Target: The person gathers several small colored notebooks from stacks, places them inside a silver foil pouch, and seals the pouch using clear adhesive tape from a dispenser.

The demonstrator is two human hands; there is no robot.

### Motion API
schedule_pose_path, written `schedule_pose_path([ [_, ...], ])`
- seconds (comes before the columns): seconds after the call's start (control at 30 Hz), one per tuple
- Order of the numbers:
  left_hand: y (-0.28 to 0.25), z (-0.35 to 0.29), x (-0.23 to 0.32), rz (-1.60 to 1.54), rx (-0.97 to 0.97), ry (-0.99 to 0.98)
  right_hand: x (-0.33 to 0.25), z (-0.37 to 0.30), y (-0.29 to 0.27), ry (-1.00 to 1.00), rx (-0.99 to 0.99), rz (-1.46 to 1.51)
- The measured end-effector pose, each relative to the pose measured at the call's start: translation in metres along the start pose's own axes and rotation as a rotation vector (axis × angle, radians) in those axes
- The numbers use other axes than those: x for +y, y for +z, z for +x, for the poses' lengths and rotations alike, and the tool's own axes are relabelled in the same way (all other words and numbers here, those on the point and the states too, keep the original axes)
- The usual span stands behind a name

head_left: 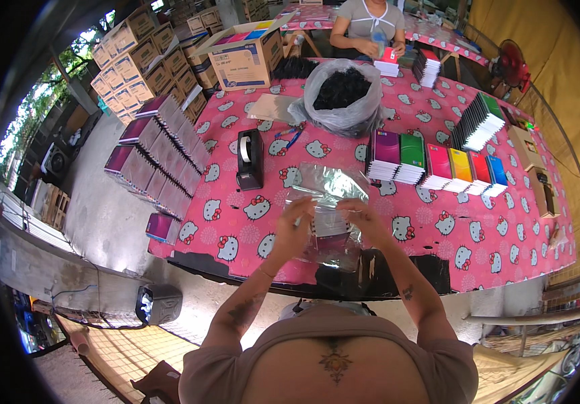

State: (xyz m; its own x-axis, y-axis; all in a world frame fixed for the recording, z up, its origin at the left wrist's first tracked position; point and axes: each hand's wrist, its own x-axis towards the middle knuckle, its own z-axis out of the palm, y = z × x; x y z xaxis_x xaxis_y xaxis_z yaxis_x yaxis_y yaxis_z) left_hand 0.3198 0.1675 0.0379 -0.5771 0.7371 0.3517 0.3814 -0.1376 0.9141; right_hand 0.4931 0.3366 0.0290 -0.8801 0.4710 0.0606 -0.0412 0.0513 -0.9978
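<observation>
In front of me at the table's near edge lies a clear plastic bag [334, 180], shiny and crinkled, with a small stack of spiral notebooks [331, 225] partly seen inside it. My left hand [295, 221] pinches the plastic on the left side of the stack. On the opposite side, my right hand [365, 219] grips the plastic with bent fingers. The bag's far end spreads flat beyond both hands. A black tape dispenser [249, 159] stands to the left, and blue pens or cutters [295, 138] lie farther back.
Wrapped notebook stacks [159, 155] line the left edge. Coloured notebook piles [411, 158] stand at right. Behind are a translucent bag [313, 84] of black tangled material and an open carton [243, 67]. Across the table, another person [371, 27] handles a red-covered notebook pile.
</observation>
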Motion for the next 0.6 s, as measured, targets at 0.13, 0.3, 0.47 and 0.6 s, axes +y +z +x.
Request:
schedule_pose_path([
  [0.13, -0.066, 0.066, -0.038, 0.258, 0.369, 0.033, -0.050, -0.003, 0.008, -0.318, 0.229, -0.519],
  [0.3, -0.167, 0.127, -0.123, -0.074, 0.290, -0.789, -0.093, -0.017, 0.066, -0.452, 0.100, -1.002],
  [0.47, -0.159, 0.115, -0.159, -0.172, 0.395, -0.350, -0.074, -0.011, 0.083, -0.271, 0.025, -1.129],
  [0.6, -0.161, 0.084, -0.160, 0.211, 0.390, -0.365, -0.066, -0.010, 0.091, -0.253, 0.057, -1.153],
])
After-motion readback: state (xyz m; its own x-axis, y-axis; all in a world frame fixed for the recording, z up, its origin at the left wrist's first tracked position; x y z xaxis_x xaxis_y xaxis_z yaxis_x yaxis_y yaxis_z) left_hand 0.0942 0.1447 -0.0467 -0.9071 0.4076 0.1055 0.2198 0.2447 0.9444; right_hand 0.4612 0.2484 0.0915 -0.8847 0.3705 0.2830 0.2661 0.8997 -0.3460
